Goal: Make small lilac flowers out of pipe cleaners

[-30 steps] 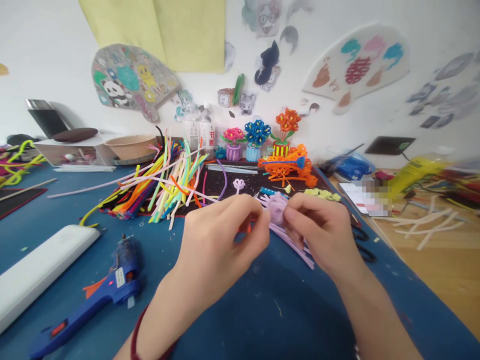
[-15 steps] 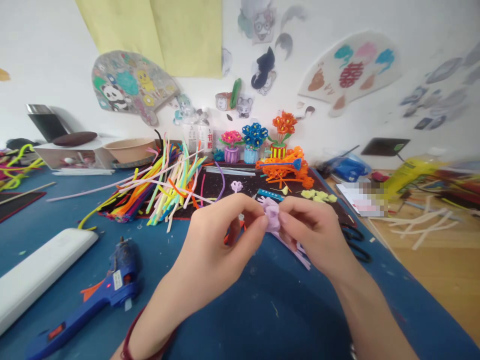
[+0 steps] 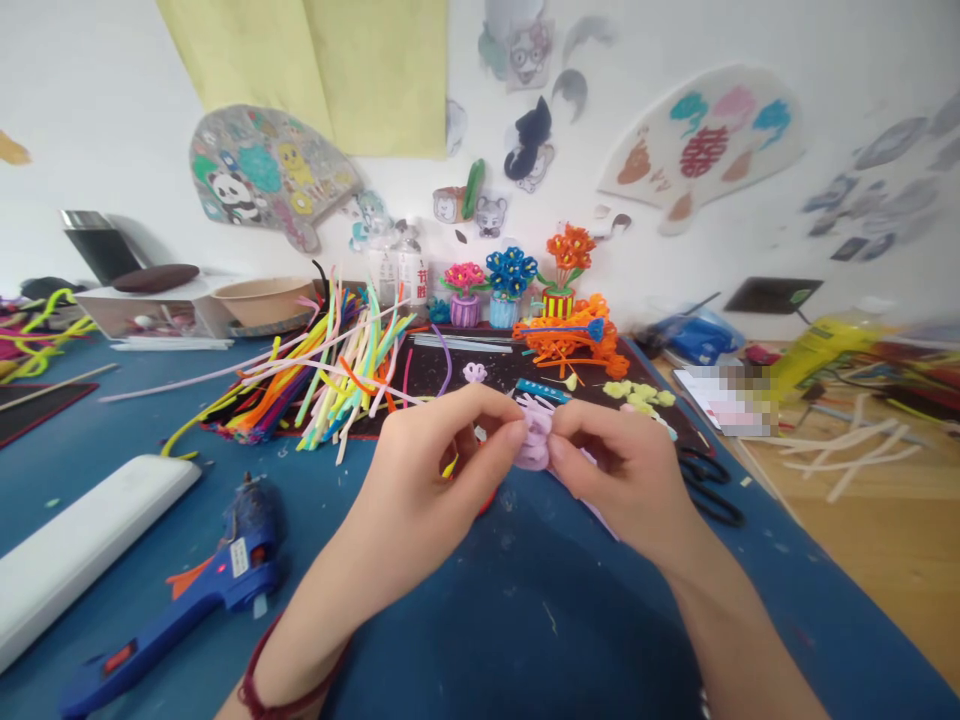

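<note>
Blue desk (image 3: 465, 640) fills the lower frame. Just above centre, I see three potted flowers (image 3: 511, 272) that look finished; a small lilac bloom (image 3: 474, 372) at centre seems shaped too. Lilac loops (image 3: 533, 453), just below centre, look only partly formed. My left hand (image 3: 431, 475) and right hand (image 3: 634, 470) clamp them from either side in close pinches.

White wall (image 3: 675, 40) behind blue table (image 3: 495, 630)

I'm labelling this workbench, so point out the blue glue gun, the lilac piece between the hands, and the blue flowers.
Blue glue gun (image 3: 193, 608), head view: upper handle.
Lilac piece (image 3: 533, 452), head view: lower loops.
Blue flowers (image 3: 511, 272), head view: middle of the blooms.
</note>
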{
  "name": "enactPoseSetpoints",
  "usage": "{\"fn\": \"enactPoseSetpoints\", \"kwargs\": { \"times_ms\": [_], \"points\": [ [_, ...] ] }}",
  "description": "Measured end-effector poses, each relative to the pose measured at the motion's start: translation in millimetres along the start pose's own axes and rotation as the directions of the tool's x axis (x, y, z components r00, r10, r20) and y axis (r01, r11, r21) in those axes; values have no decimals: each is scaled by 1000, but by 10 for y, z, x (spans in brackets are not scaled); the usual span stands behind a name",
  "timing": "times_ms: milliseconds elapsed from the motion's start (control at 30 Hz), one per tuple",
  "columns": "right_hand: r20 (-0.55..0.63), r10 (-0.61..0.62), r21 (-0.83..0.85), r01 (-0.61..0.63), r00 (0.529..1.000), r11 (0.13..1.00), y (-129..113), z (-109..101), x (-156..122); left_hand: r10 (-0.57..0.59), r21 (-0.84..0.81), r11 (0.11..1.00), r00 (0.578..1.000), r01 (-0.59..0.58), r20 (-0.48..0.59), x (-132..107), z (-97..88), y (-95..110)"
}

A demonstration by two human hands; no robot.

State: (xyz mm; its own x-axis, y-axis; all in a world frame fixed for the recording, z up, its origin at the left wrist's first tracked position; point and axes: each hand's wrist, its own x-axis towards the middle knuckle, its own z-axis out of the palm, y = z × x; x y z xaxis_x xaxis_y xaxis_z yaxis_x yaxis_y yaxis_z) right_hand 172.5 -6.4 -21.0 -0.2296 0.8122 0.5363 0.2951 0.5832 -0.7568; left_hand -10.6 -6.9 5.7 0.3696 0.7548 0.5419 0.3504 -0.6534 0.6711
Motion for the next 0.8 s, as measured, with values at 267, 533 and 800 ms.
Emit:
{"fn": "enactPoseSetpoints", "kwargs": {
  "times_ms": [267, 533, 800],
  "points": [
    [30, 211, 153, -214, 977, 965, -14, 1, 14, 94, 105, 990, 995, -95, 14, 0, 13, -17],
    [143, 187, 158, -209, 972, 965, 13, -23, 4, -54, 22, 998, 998, 54, 22, 10, 48, -33],
    [124, 154, 141, -171, 980, 975, -15, -49, 4, -153, -114, 979, 978, 170, 139, 5, 33, -28]
  ]
}}
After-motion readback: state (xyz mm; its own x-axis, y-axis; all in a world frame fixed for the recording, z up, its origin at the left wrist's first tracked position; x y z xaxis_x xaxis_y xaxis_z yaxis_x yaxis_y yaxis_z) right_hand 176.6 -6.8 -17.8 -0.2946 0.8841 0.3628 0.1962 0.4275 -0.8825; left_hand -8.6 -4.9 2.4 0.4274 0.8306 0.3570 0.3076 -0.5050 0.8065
